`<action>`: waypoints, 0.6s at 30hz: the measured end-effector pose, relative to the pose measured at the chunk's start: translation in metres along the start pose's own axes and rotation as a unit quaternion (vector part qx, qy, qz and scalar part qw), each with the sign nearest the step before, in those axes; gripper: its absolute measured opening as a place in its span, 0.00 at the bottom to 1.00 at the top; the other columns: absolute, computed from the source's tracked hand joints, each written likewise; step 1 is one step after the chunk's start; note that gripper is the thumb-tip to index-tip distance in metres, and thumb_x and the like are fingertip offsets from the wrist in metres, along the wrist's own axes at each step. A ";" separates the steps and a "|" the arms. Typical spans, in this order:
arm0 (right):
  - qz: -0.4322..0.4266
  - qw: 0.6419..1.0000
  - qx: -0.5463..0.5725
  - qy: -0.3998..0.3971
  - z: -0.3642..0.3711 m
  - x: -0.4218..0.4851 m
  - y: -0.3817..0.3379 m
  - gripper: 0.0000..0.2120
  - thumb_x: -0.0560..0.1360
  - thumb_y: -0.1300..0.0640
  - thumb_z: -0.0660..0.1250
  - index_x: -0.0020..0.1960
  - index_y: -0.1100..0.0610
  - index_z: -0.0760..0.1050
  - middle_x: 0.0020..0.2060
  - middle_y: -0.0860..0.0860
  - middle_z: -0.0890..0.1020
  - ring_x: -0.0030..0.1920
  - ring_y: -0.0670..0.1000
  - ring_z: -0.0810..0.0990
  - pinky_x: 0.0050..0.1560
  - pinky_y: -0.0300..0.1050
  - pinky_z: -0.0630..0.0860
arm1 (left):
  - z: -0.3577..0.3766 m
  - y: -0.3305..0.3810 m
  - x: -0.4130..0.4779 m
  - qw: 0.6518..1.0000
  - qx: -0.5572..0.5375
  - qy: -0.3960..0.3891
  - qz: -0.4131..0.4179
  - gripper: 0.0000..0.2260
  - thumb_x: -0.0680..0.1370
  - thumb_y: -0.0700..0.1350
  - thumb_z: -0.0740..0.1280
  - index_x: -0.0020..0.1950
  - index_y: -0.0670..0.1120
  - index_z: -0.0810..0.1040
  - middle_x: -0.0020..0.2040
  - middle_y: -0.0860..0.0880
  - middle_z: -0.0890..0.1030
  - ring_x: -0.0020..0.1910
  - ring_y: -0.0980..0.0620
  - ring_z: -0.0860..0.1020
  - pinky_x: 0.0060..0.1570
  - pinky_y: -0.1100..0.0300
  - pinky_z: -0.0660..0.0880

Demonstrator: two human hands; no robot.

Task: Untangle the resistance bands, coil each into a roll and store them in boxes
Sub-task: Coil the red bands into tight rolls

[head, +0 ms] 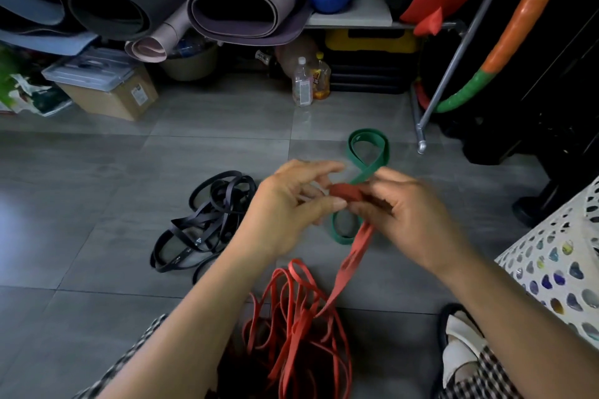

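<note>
Hands meet above the floor: right hand [405,207] and left hand [291,201] both pinch the red resistance band [350,193].

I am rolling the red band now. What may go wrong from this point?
1. The red band runs from the small roll, held by the left hand and right hand, down into the tangled red pile. Loops there may knot or drag along as you wind.
2. The roll is small and loosely pinched, so it may spring open.
3. The green band lies just beyond the hands and might get caught.
</note>
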State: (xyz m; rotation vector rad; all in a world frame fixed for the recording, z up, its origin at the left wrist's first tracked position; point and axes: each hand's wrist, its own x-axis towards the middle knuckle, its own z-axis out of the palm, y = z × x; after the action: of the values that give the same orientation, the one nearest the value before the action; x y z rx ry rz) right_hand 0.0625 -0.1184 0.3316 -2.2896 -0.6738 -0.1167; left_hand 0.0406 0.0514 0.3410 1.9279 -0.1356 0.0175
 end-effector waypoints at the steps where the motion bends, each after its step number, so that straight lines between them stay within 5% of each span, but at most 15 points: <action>1: -0.015 1.000 -0.023 -0.008 0.001 -0.001 -0.002 0.17 0.71 0.44 0.62 0.46 0.56 0.80 0.37 0.50 0.76 0.37 0.49 0.77 0.37 0.52 0.75 | -0.002 0.000 0.001 0.998 0.049 -0.004 0.024 0.14 0.69 0.36 0.72 0.50 0.51 0.80 0.43 0.47 0.78 0.34 0.55 0.78 0.41 0.65 0.76; 3: -0.013 1.000 0.003 0.004 0.002 -0.001 -0.005 0.17 0.70 0.42 0.64 0.46 0.55 0.80 0.37 0.49 0.76 0.38 0.48 0.77 0.38 0.48 0.76 | -0.002 0.001 0.000 0.999 0.041 0.015 0.023 0.12 0.69 0.34 0.71 0.48 0.48 0.81 0.42 0.46 0.80 0.35 0.54 0.79 0.43 0.64 0.78; 5: 0.034 0.990 0.133 0.030 0.000 0.003 -0.007 0.13 0.68 0.47 0.67 0.48 0.53 0.79 0.39 0.49 0.77 0.40 0.46 0.78 0.43 0.39 0.76 | 0.003 0.006 -0.002 0.993 -0.111 0.033 -0.028 0.09 0.69 0.33 0.70 0.46 0.44 0.81 0.40 0.46 0.82 0.34 0.54 0.80 0.41 0.66 0.78; 8: 0.093 0.939 0.326 0.053 0.003 0.004 -0.010 0.10 0.63 0.51 0.70 0.44 0.50 0.80 0.39 0.47 0.83 0.42 0.44 0.81 0.45 0.33 0.75 | 0.015 0.007 -0.006 0.940 -0.330 0.051 -0.071 0.10 0.65 0.38 0.69 0.45 0.43 0.80 0.37 0.49 0.84 0.35 0.55 0.82 0.38 0.66 0.78; 11: 0.101 0.926 0.359 0.059 0.005 0.003 -0.005 0.06 0.63 0.50 0.71 0.40 0.48 0.80 0.36 0.44 0.83 0.39 0.41 0.80 0.41 0.31 0.75 | 0.031 0.004 -0.011 0.875 -0.467 0.054 -0.116 0.10 0.67 0.36 0.66 0.48 0.40 0.78 0.39 0.48 0.84 0.37 0.54 0.82 0.40 0.64 0.79; 13: 0.061 0.964 0.258 0.019 -0.007 0.003 0.005 0.07 0.64 0.41 0.71 0.40 0.42 0.81 0.37 0.45 0.81 0.38 0.43 0.79 0.39 0.33 0.74 | 0.036 0.001 -0.013 0.911 -0.392 0.047 -0.117 0.10 0.70 0.32 0.67 0.49 0.42 0.79 0.40 0.48 0.84 0.36 0.56 0.81 0.40 0.64 0.80; 15: 0.009 0.992 0.113 -0.047 -0.017 0.001 0.020 0.18 0.62 0.28 0.62 0.43 0.38 0.78 0.42 0.47 0.78 0.40 0.47 0.78 0.38 0.37 0.73 | 0.036 -0.009 -0.015 0.991 -0.121 0.031 -0.048 0.14 0.71 0.33 0.69 0.53 0.47 0.80 0.44 0.52 0.80 0.35 0.62 0.77 0.39 0.65 0.78; 18: -0.016 0.994 0.035 -0.098 -0.008 -0.008 0.027 0.29 0.60 0.24 0.55 0.49 0.43 0.75 0.44 0.45 0.76 0.40 0.45 0.78 0.38 0.39 0.73 | 0.036 -0.015 -0.019 0.996 0.091 0.000 0.012 0.15 0.71 0.36 0.70 0.56 0.46 0.80 0.41 0.57 0.75 0.36 0.65 0.74 0.45 0.67 0.75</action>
State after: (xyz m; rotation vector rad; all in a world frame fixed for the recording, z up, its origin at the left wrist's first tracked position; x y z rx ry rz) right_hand 0.0701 -0.1431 0.3179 -2.2420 -0.8032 0.1160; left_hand 0.0213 0.0242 0.3124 2.1074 -0.1611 0.0473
